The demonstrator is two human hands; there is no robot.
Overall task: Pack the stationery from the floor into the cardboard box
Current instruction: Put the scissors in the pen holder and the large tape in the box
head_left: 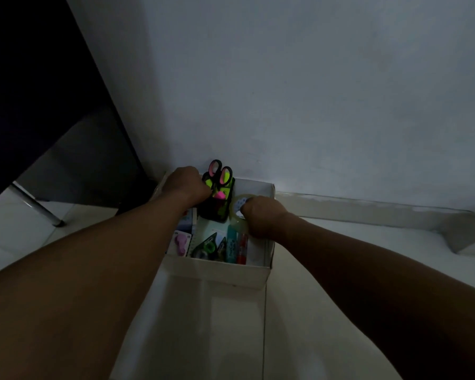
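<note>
Hands' grip: left (185, 185) clamps holder (217, 207), right (263, 215) tape (240, 205), in box (217, 272).

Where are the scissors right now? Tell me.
In the head view, the scissors stand handles-up in a black holder at the far side of the cardboard box, just right of the left hand.

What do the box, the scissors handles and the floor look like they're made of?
Box: white-faced cardboard, matte, judging by its thin straight walls and folded edges. Scissors handles: likely plastic, black loops with pink and yellow-green inner linings, though the dim light hides any sheen. Floor: pale glossy tiles, shown by a grout line and soft reflections.
</note>
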